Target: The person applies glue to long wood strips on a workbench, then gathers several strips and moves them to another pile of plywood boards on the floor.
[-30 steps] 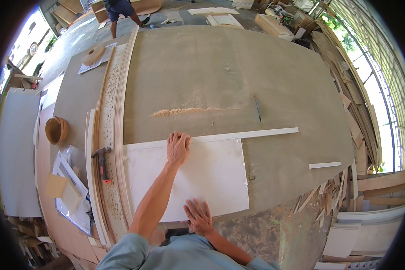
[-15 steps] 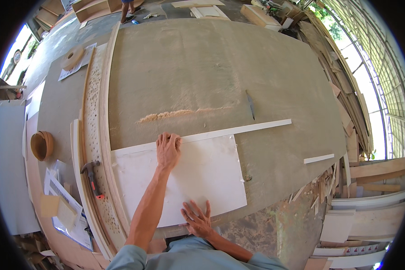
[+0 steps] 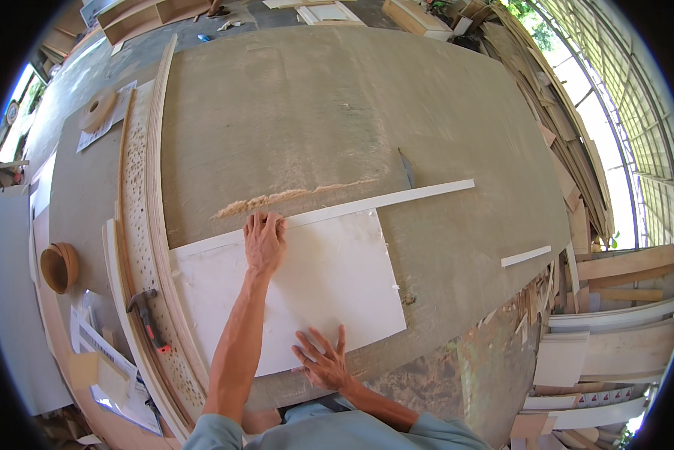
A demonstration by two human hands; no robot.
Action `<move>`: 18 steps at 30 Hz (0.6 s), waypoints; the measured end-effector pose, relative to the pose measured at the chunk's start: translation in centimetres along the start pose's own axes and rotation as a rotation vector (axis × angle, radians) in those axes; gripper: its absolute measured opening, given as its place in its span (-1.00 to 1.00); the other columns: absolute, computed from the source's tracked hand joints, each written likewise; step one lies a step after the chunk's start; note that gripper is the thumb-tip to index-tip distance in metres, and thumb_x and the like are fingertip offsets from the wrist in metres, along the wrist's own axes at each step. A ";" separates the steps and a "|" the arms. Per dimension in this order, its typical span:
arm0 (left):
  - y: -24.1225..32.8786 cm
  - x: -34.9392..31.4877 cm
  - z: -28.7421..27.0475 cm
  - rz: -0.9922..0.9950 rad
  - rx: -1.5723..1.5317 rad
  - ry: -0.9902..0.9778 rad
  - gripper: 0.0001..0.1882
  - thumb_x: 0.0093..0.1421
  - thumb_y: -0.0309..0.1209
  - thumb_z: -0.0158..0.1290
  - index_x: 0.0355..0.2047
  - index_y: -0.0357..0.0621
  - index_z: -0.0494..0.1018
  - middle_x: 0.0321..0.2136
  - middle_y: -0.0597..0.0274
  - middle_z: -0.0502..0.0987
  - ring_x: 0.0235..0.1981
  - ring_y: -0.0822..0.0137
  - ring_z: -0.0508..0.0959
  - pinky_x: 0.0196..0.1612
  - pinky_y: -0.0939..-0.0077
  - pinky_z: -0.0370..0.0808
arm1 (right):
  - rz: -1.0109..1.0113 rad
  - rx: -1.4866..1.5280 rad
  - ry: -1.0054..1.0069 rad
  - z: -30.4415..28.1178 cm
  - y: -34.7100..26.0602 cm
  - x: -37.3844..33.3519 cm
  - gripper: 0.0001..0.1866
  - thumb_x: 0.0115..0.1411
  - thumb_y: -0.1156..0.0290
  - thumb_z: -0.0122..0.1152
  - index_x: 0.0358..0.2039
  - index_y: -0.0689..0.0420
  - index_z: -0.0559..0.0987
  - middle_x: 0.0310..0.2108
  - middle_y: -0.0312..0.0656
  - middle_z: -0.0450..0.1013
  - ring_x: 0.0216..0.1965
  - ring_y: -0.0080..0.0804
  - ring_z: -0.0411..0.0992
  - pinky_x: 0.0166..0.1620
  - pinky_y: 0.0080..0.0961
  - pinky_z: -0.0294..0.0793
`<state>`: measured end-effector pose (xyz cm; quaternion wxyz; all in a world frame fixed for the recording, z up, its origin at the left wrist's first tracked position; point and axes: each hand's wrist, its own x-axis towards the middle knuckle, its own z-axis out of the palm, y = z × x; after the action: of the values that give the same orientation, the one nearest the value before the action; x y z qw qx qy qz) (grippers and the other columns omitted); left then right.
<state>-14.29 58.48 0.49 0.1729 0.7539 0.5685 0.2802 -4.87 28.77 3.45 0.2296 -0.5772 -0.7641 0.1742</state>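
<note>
Curled the left hand [image 3: 265,241] over a long narrow white strip [image 3: 427,191], with knuckles up and fingers bent down across it. Could not tell gripping from mere pressing there. Rested the right hand [image 3: 323,366] open, with fingers spread, on the near edge of a white rectangular panel [image 3: 329,277]. Had that panel flat on the table [image 3: 457,112], with its left end at a long pale wooden board [image 3: 155,157]. Had the strip along the panel's far edge, running out past its right corner over the table. Saw a slim dark-blue tool [image 3: 406,169] just beyond the strip, and a low ridge of sawdust [image 3: 277,199] beyond the left hand. Noticed a short white strip [image 3: 526,256] well apart, near the table's right edge. Saw, off to the left, a claw hammer [image 3: 150,322] lying across a hole-speckled board [image 3: 136,154], a coiled brown band [image 3: 59,268], and a tan roll [image 3: 97,111] on a printed sheet [image 3: 119,118].
</note>
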 end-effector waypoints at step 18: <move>-1.0 2.1 0.6 0.007 0.043 -0.043 -0.82 0.35 -0.24 0.04 -0.21 -0.06 0.46 -0.17 0.11 0.41 -0.01 0.02 0.36 0.13 0.07 0.25 | -0.001 0.013 0.037 0.6 0.6 1.2 -0.38 -0.06 0.06 0.47 0.06 -0.14 0.60 0.42 -0.35 0.18 0.47 -0.20 -0.02 0.33 0.59 -0.46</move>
<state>-14.29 60.86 -0.10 0.1679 0.7651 0.5681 0.2523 -5.00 30.11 2.82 0.2475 -0.5785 -0.7588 0.1684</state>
